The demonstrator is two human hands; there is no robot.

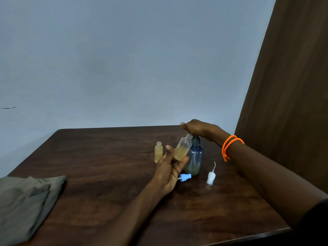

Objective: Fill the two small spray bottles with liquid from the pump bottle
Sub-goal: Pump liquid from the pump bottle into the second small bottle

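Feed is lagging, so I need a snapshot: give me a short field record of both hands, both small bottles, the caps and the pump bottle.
left hand: holds tilted small bottle, about half full, neck at pump spout
right hand: on pump head
pump bottle: upright on table
second small bottle: upright, uncapped, nearly full
blue spray cap: lying on table
white spray cap: lying on table

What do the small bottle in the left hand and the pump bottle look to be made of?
Small bottle: probably clear plastic, slightly frosted; the yellowish liquid shows through its lower half. Pump bottle: seemingly translucent blue-grey tinted plastic with a smooth sheen, topped by an opaque dark collar. Glass cannot be ruled out for either.
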